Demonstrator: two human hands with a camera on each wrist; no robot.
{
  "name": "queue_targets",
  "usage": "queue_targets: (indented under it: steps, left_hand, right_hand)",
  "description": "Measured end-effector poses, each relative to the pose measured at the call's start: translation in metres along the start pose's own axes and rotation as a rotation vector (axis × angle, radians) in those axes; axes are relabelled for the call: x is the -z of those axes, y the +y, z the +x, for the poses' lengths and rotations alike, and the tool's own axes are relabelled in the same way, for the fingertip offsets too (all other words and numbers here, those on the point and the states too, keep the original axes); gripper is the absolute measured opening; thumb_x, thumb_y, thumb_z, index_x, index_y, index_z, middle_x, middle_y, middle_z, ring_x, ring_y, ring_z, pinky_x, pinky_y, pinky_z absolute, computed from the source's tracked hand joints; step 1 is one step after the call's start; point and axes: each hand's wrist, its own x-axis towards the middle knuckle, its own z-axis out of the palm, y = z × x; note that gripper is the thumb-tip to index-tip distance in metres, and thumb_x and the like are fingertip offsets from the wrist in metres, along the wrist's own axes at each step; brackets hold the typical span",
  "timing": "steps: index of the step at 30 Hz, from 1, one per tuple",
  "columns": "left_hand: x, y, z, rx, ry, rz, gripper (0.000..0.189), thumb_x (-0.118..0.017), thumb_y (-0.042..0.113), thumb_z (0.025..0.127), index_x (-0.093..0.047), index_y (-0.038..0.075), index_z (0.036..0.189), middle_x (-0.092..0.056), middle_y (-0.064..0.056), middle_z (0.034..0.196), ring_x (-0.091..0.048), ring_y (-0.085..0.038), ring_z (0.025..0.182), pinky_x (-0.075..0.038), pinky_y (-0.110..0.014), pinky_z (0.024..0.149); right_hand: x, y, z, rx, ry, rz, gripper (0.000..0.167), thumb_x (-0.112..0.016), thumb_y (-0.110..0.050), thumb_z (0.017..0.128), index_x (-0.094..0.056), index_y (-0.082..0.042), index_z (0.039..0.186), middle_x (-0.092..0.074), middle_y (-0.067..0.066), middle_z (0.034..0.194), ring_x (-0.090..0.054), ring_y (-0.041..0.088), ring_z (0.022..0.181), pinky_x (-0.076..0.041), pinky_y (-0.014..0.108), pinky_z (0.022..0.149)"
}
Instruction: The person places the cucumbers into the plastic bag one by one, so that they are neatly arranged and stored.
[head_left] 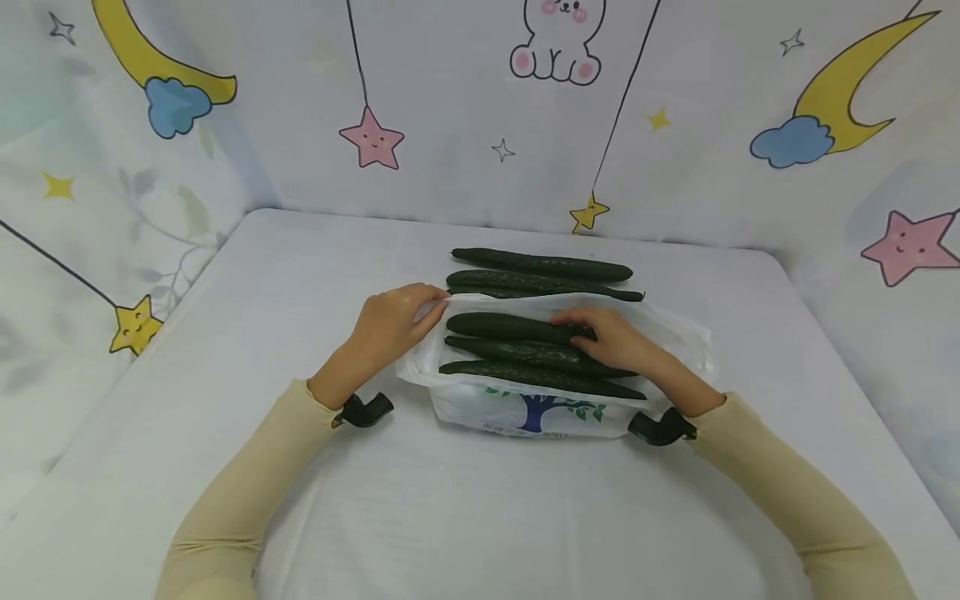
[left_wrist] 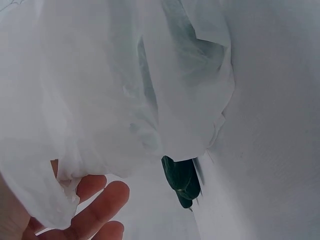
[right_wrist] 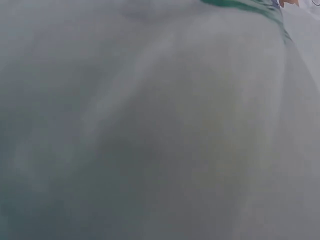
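A white plastic bag [head_left: 450, 408] with a printed tree lies on the table, its mouth opened wide. Three long dark green cucumbers show in the opening: the far one [head_left: 502, 326], a middle one [head_left: 540, 354] and the near one [head_left: 525, 375]. My left hand [head_left: 393, 323] pinches the bag's rim at the left end; the left wrist view has its fingers [left_wrist: 102, 207] against the thin plastic. With fingers and thumb on either side, my right hand [head_left: 611, 337] grips the far cucumber near its right end. White plastic fills most of the right wrist view.
Behind the bag, more cucumbers lie side by side on the white table [head_left: 315, 275], the rearmost cucumber [head_left: 540, 264] fully in sight. The bag's far rim partly covers the closest of them. A patterned cloth backdrop [head_left: 450, 92] stands behind and beside the table.
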Motion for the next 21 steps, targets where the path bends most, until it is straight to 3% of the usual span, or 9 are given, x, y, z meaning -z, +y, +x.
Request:
queue_targets:
  steps: [21]
  left_hand:
    - [0.0005,0.0014,0.0006,0.014,-0.012,-0.011,0.018,-0.066,0.017,0.093,-0.074,0.004,0.102,-0.075,-0.010,0.097,-0.070,-0.024,0.069,-0.047,-0.033,0.045]
  right_hand:
    - [0.0082,-0.0049,-0.0028,-0.055,-0.011,0.015,0.027,-0.064,0.001,0.091,-0.065,0.006,0.118,-0.065,0.022,0.118,-0.058,0.041,0.112,-0.046,0.055,0.094]
